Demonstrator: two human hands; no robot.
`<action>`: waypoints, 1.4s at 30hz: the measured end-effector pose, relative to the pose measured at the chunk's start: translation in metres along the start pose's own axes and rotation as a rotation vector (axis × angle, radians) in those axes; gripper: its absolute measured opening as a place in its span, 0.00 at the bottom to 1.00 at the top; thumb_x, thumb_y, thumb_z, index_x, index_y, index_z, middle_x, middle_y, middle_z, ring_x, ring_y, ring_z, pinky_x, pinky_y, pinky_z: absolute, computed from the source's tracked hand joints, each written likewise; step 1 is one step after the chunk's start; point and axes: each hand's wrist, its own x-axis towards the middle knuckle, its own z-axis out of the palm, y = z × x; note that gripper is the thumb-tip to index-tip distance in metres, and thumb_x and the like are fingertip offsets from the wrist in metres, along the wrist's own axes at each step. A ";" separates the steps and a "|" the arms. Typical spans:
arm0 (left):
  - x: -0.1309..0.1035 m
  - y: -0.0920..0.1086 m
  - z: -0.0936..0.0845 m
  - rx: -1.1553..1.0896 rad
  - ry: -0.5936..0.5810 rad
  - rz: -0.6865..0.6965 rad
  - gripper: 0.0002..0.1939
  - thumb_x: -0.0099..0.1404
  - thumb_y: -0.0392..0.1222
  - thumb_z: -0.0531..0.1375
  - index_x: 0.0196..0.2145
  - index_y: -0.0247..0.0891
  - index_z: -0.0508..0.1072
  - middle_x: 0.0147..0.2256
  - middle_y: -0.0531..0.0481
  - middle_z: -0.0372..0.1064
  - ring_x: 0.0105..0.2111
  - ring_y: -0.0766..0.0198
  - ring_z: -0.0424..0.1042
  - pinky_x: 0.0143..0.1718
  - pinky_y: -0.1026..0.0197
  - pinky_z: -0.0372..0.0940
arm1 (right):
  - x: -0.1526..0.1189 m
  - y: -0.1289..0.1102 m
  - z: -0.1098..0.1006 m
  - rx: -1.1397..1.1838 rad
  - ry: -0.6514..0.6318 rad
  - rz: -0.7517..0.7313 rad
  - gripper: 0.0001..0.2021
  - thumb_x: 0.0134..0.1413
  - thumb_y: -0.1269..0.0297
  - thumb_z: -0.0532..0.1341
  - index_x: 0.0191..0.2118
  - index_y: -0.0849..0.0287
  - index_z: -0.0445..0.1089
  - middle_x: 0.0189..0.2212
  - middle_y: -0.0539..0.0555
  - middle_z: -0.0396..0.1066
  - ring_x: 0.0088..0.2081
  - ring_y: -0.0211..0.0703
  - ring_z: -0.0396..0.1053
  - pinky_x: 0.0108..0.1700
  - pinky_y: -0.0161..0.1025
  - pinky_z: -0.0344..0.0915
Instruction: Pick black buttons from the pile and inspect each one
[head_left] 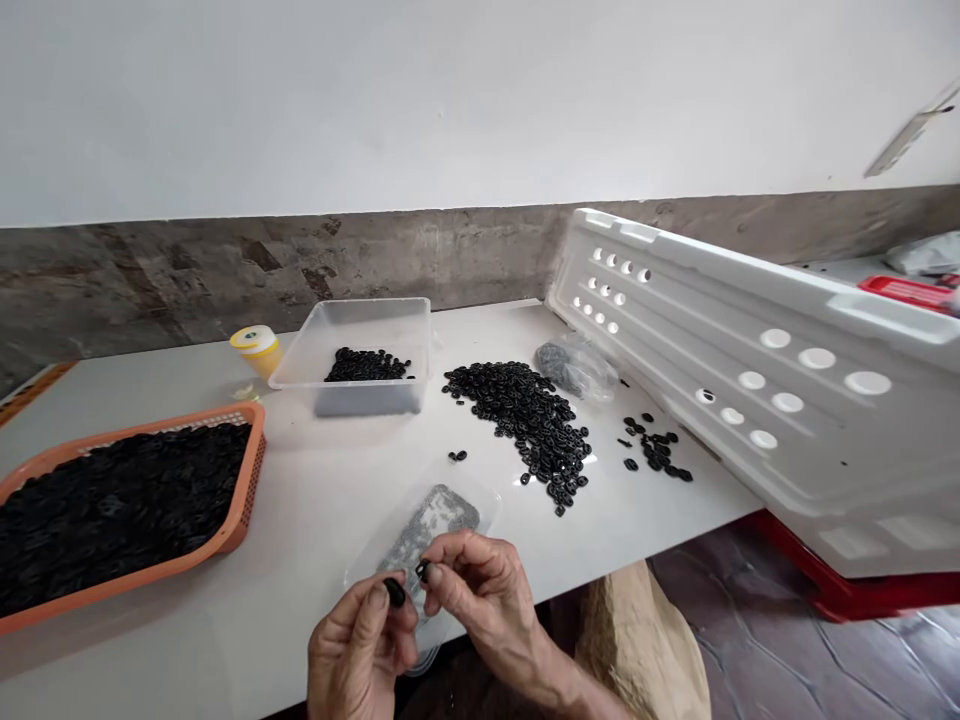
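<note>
At the front edge of the table, my left hand [360,645] pinches a black oval plastic piece [394,592] between thumb and fingers. Just right of it, my right hand [487,590] has its thumb and forefinger closed on a smaller black plastic piece [421,571]. The two pieces are close together but apart. Behind my hands lies a shallow clear tray [487,505] with many tiny grey parts [442,510], too small to make out, partly hidden by my fingers. A heap of small black ringlike pieces [525,410] spreads over the table beyond.
An orange basket [255,455] full of black pieces stands left. A clear plastic bin [356,400] holds more, beside a yellow-and-white container [256,350]. A clear bag [589,368] and loose black pieces [658,450] lie right. A large white perforated crate [825,470] leans at the right.
</note>
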 end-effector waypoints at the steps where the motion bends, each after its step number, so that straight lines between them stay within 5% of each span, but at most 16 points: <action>1: 0.002 0.000 -0.002 0.008 -0.002 0.021 0.22 0.31 0.47 0.76 0.27 0.36 0.80 0.21 0.49 0.70 0.19 0.70 0.67 0.17 0.73 0.61 | 0.000 0.001 0.001 -0.033 0.007 -0.003 0.18 0.59 0.55 0.60 0.37 0.70 0.71 0.23 0.54 0.67 0.26 0.26 0.64 0.32 0.22 0.60; 11: -0.022 -0.005 0.020 0.074 0.085 0.275 0.25 0.31 0.51 0.76 0.30 0.40 0.81 0.19 0.53 0.68 0.19 0.73 0.66 0.18 0.76 0.61 | 0.000 0.005 0.000 -0.036 0.019 0.049 0.20 0.59 0.52 0.60 0.38 0.70 0.71 0.24 0.54 0.67 0.26 0.27 0.64 0.32 0.24 0.60; 22: -0.019 -0.014 0.015 0.134 0.090 0.308 0.25 0.35 0.51 0.75 0.33 0.40 0.80 0.25 0.53 0.74 0.21 0.74 0.69 0.22 0.75 0.66 | -0.002 0.007 0.000 0.001 0.002 0.099 0.21 0.59 0.52 0.60 0.39 0.71 0.70 0.24 0.55 0.67 0.26 0.27 0.65 0.32 0.23 0.61; 32: -0.022 -0.016 0.018 0.264 0.072 0.334 0.24 0.40 0.55 0.73 0.31 0.34 0.78 0.19 0.53 0.69 0.19 0.76 0.65 0.21 0.77 0.62 | -0.007 0.017 0.004 0.095 0.010 0.012 0.18 0.60 0.56 0.59 0.48 0.67 0.66 0.25 0.50 0.63 0.23 0.28 0.65 0.29 0.25 0.64; 37: -0.019 -0.014 0.013 0.349 0.022 0.311 0.24 0.43 0.56 0.71 0.29 0.32 0.77 0.18 0.53 0.66 0.18 0.75 0.63 0.20 0.75 0.61 | -0.010 0.013 0.001 -0.179 0.078 -0.088 0.12 0.59 0.62 0.59 0.42 0.66 0.73 0.27 0.52 0.66 0.29 0.25 0.65 0.35 0.21 0.64; 42: -0.022 -0.011 0.008 0.398 -0.049 0.334 0.23 0.44 0.56 0.70 0.29 0.33 0.79 0.17 0.51 0.67 0.17 0.73 0.63 0.19 0.72 0.60 | -0.015 0.013 -0.003 -0.196 0.041 -0.043 0.13 0.61 0.61 0.58 0.42 0.66 0.73 0.25 0.52 0.67 0.27 0.25 0.64 0.34 0.21 0.64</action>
